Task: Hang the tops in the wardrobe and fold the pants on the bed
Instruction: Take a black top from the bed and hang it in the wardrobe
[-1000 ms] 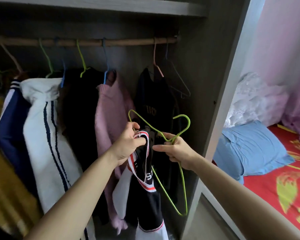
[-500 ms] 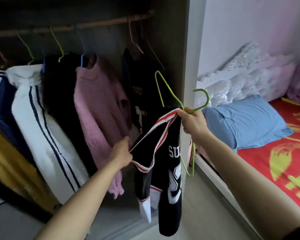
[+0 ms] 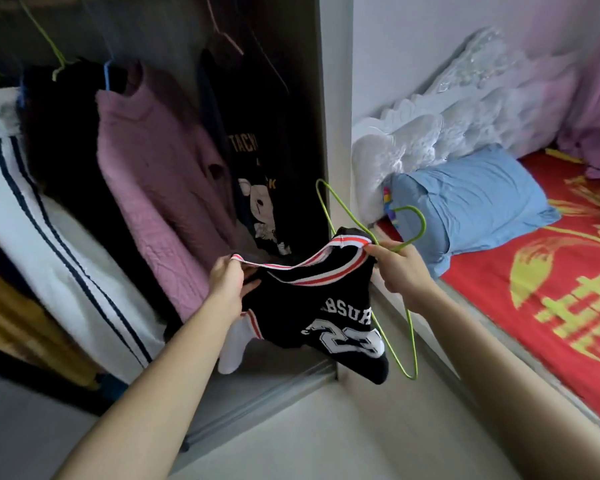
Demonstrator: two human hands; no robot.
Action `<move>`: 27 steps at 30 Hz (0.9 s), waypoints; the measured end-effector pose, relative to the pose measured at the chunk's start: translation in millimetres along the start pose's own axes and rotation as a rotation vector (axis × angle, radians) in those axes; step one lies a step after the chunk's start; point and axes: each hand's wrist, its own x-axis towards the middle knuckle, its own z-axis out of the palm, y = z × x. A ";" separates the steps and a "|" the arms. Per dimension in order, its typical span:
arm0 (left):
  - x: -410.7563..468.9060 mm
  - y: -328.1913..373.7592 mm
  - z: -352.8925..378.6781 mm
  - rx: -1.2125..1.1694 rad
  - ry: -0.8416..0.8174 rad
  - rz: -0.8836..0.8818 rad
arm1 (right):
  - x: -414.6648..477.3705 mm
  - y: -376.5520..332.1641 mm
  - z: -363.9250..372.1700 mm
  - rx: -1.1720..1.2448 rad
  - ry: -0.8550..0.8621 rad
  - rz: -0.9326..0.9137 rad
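Left grip pinches the striped neckband of the jersey between thumb and curled fingers. Right grip is curled round the other end of that band together with the neck of the hanger. Between them we stretch the red-and-white band nearly level, and the black jersey sags below it, its white number and lettering facing us.

We hold the jersey in the air in front of the open wardrobe, low by its right side panel and above the floor. The green wire hanger is tilted: one shoulder pokes up above the band, its hook points toward the bed, and its lower corner hangs just right of the jersey. We cannot tell how far the wire runs inside the neck opening.

Inside the wardrobe hang a black printed top, a pink sweater and a white jacket with navy stripes. On the red bed lies a blue pillow.
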 end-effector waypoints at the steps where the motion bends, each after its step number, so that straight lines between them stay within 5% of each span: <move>1: 1.1 3.7 4.1 0.008 -0.002 0.050 | -3.7 2.4 -3.2 -0.006 -0.004 0.024; 4: 10.6 22.7 11.1 0.130 0.051 0.254 | -15.8 2.0 -12.8 0.019 -0.038 0.097; 9: 18.2 63.0 22.8 0.681 0.000 0.603 | -25.8 -1.2 -15.1 -0.196 -0.127 0.175; 14: 17.1 82.9 34.6 1.002 -0.079 0.703 | -31.1 -33.1 -10.9 -0.210 -0.163 0.023; 22: 28.4 91.1 26.1 1.027 -0.088 0.612 | -43.9 -63.4 -20.5 -0.215 -0.512 0.149; 27: 5.3 90.2 40.1 0.897 -0.203 0.642 | -25.1 -51.8 42.5 -0.197 -0.483 0.142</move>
